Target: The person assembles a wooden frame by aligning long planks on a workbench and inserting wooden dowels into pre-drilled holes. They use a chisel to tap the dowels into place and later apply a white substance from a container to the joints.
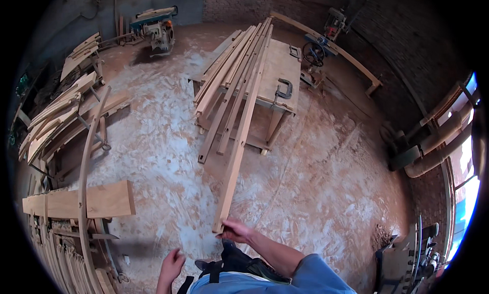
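My right hand is closed round the near end of a long, squared wooden beam. The beam slants away from me, and its far part lies along the pile on the workbench. Small dark mortise holes show along its side. Low at the left, my left hand hangs apart from the beam, fingers loosely curled with nothing in them. Several more wooden beams lie fanned out on the wooden workbench, their near ends jutting past its edge. A dark C-clamp sits on the bench top, right of the pile.
Stacked timber stands along the left. Nearer, a thick board crosses behind a long curved strip. Woodworking machines stand at the back left and back right. Ducting and another machine are at right. Dust coats the floor.
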`<state>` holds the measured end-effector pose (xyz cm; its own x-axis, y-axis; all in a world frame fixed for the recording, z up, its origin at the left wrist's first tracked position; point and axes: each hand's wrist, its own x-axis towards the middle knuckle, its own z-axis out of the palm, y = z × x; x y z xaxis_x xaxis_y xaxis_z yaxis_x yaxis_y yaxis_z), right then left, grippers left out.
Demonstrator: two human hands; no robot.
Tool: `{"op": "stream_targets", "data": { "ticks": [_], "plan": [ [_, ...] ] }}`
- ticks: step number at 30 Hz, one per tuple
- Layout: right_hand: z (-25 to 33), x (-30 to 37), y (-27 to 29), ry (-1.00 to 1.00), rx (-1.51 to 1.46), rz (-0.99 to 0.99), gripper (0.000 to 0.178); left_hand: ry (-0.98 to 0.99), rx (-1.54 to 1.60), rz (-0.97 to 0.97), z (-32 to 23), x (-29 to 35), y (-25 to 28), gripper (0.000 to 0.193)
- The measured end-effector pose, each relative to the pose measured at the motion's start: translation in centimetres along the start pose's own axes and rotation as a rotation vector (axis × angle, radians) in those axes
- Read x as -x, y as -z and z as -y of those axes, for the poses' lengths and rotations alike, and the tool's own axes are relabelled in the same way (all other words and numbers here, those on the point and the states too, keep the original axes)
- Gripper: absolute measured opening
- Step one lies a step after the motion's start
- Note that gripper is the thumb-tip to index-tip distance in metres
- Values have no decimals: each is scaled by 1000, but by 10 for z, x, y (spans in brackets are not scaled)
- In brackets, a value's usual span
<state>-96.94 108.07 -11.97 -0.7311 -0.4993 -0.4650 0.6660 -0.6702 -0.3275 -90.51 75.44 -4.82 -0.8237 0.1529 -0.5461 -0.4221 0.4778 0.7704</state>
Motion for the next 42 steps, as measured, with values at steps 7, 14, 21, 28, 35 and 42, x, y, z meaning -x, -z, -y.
{"op": "stream_targets", "data": {
  "ticks": [7,14,21,28,35,42],
  "plan": [
    [-93,31,-51,-283,163,214,31,-114,-67,257,-125,-49,-60,65],
    [-100,46,-73,-248,1116,270,40,16,-344,80,-94,-18,-53,61],
    [-35,24,-17,-280,837,-58,27,-85,-192,54,-41,84,-12,52],
    [-9,3,-41,-180,587,-144,35,261,-100,109,-10,150,-10,47],
    [-37,-3,-47,-187,458,-190,44,-140,-424,-137,71,141,-53,51],
    [-66,0,-30,-253,287,-212,39,-222,-222,-13,-30,6,-80,71]
  ]
}}
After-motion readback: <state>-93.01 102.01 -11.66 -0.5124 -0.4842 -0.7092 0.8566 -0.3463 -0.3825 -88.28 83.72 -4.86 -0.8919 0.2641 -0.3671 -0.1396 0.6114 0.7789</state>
